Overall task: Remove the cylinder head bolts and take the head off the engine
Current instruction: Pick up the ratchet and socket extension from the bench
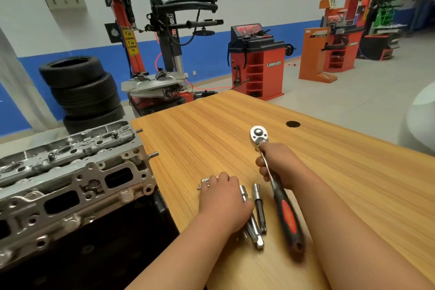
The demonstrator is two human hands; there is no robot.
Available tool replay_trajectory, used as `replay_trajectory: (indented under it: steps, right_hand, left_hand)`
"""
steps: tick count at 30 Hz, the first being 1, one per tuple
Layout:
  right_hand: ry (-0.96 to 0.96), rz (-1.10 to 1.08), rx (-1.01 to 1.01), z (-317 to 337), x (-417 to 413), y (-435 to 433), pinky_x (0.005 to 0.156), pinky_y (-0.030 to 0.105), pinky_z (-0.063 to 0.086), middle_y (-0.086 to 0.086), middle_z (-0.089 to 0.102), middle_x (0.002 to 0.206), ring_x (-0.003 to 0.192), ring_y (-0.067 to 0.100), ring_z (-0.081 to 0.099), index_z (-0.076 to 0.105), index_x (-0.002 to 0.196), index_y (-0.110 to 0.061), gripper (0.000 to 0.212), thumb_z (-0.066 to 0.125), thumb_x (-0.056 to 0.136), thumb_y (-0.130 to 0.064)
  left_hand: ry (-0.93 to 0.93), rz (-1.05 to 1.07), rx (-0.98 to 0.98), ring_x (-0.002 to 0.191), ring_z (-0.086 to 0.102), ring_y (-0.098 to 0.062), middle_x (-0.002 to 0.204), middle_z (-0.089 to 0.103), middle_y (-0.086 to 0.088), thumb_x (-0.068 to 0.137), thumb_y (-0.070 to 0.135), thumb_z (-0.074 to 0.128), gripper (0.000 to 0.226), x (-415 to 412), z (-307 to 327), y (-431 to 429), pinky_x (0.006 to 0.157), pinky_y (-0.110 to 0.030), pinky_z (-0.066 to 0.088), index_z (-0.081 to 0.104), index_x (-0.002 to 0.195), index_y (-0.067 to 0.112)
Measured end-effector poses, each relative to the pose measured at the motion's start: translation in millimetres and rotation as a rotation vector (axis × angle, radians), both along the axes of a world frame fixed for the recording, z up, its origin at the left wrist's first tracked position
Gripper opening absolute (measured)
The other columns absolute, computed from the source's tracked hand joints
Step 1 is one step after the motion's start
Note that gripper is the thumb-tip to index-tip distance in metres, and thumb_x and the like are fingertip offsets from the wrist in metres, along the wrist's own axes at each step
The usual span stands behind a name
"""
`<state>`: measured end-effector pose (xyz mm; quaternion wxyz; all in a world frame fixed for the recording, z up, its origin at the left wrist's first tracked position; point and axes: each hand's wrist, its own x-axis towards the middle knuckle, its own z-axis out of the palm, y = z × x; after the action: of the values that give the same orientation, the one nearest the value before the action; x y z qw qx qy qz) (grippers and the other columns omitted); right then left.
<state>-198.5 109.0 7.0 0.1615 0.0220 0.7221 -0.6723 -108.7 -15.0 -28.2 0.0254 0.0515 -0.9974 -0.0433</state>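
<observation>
- Right hand [280, 165]: fingers curled round the bare metal shank of a ratchet [286, 212], just behind its round chrome head. Thumb extended along the shank towards the head.
- Ratchet: lies lengthwise over the wooden table [341, 183], chrome head away from the person, black-and-red handle towards them. The handle end appears blurred; whether it rests on the table cannot be told.
- Left hand [226, 200]: palm down on the table, left of the ratchet, fingers bent. It covers part of a silver bar [254, 228] and reaches a small silver piece [203, 181] at its fingertips. The fingertips are hidden, so whether it grips anything cannot be told.
- Dark socket bit [259, 205]: lies on the table between the silver bar and the ratchet handle, touching neither hand.
- Cylinder head [70, 172]: in place on top of the engine [94, 254], to the left of the table and just beside its edge. Bare aluminium, top face open, side ports facing the person. Two short pins [153, 154] stick out from its end towards the table.
- Neither hand touches the cylinder head.
- Table: a round dark hole [293, 124] beyond the ratchet head.
- Background: a stack of tyres [84, 92] behind the engine, a tyre changer [160, 54] beside it, a red wheel balancer [259, 61] to the right, and orange stands [315, 54] further along the wall.
</observation>
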Motion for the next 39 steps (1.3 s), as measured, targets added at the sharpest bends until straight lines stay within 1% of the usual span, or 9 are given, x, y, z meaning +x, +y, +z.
replay_trajectory:
  steps: [3, 10, 13, 16, 19, 22, 25, 34, 39]
  right_hand:
    - [-0.111, 0.077, -0.278, 16, 6, 9, 0.038, 0.019, 0.033, -0.001, 0.047, 0.053, 0.039, 0.012, 0.040, 0.052, 0.098, -0.013, 0.024, 0.040, 0.099, -0.034]
    - [-0.073, 0.219, -0.301, 42, 18, 15, 0.038, 0.022, 0.033, 0.004, 0.057, 0.062, 0.042, 0.013, 0.042, 0.054, 0.105, -0.011, 0.032, 0.039, 0.099, -0.039]
    - [-0.087, 0.229, -0.344, 45, 18, 15, 0.036, 0.022, 0.035, 0.007, 0.060, 0.065, 0.044, 0.013, 0.045, 0.055, 0.110, -0.008, 0.040, 0.035, 0.101, -0.042]
    - [-0.102, 0.227, -0.359, 44, 14, 19, 0.035, 0.023, 0.037, 0.007, 0.060, 0.066, 0.044, 0.013, 0.048, 0.056, 0.111, -0.007, 0.041, 0.036, 0.101, -0.041]
    - [-0.096, 0.137, -0.311, 39, 5, 35, 0.033, 0.022, 0.034, 0.002, 0.053, 0.060, 0.041, 0.011, 0.042, 0.056, 0.101, -0.008, 0.029, 0.043, 0.098, -0.034]
    - [-0.201, 0.027, -0.415, 31, -5, 63, 0.029, 0.018, 0.029, -0.002, 0.044, 0.055, 0.037, 0.007, 0.034, 0.052, 0.095, -0.010, 0.027, 0.042, 0.099, -0.035]
    - [-0.328, 0.037, -0.557, 26, -4, 75, 0.028, 0.016, 0.028, -0.008, 0.037, 0.055, 0.034, 0.005, 0.033, 0.050, 0.088, -0.015, 0.038, 0.046, 0.095, -0.052]
    - [-0.334, 0.722, -0.464, 37, 48, -7, 0.033, 0.018, 0.028, -0.007, 0.035, 0.050, 0.036, 0.007, 0.034, 0.056, 0.075, -0.016, 0.053, 0.051, 0.080, -0.068]
    - [-0.313, 0.911, -0.318, 22, 68, -37, 0.032, 0.018, 0.031, -0.006, 0.038, 0.046, 0.032, 0.007, 0.035, 0.055, 0.072, -0.017, 0.056, 0.047, 0.083, -0.072]
  left_hand:
    - [-0.154, 0.064, -0.058, 0.126, 0.033, -0.032, 0.132, 0.045, -0.008, 0.093, 0.055, 0.038, 0.055, -11, 6, 16, 0.104, -0.046, 0.029, 0.053, 0.128, 0.014]
    - [-0.160, 0.168, 0.102, 0.126, 0.033, -0.031, 0.126, 0.045, -0.009, 0.096, 0.042, 0.035, 0.044, -23, 1, 37, 0.111, -0.054, 0.012, 0.058, 0.120, 0.014]
    - [0.109, 0.214, 0.524, 0.110, 0.049, -0.025, 0.102, 0.057, -0.002, 0.098, 0.037, 0.031, 0.033, -19, 9, 31, 0.108, -0.048, 0.025, 0.057, 0.102, 0.017]
    - [0.373, 0.106, 1.091, 0.091, 0.063, -0.013, 0.090, 0.062, 0.007, 0.102, 0.032, 0.036, 0.015, -7, 24, 15, 0.079, -0.029, 0.045, 0.048, 0.099, 0.023]
    - [0.472, 0.018, 1.279, 0.063, 0.063, -0.010, 0.074, 0.059, 0.008, 0.103, 0.033, 0.038, 0.014, 9, 33, 2, 0.065, -0.035, 0.053, 0.050, 0.100, 0.027]
    - [0.449, -0.072, 1.209, 0.050, 0.043, -0.009, 0.062, 0.044, 0.009, 0.097, 0.046, 0.038, 0.016, 27, 28, -12, 0.047, -0.027, 0.041, 0.050, 0.091, 0.037]
    - [0.416, -0.133, 1.041, 0.049, 0.039, -0.002, 0.057, 0.045, 0.017, 0.088, 0.056, 0.037, 0.021, 39, 22, -28, 0.046, -0.015, 0.035, 0.051, 0.089, 0.040]
    - [0.368, -0.034, 0.858, 0.055, 0.049, 0.002, 0.063, 0.057, 0.016, 0.097, 0.040, 0.047, 0.015, 72, 34, -68, 0.060, -0.026, 0.042, 0.059, 0.089, 0.037]
    - [0.343, -0.035, 0.794, 0.056, 0.051, 0.001, 0.065, 0.059, 0.011, 0.095, 0.042, 0.050, 0.012, 101, 47, -95, 0.061, -0.025, 0.040, 0.061, 0.091, 0.043]
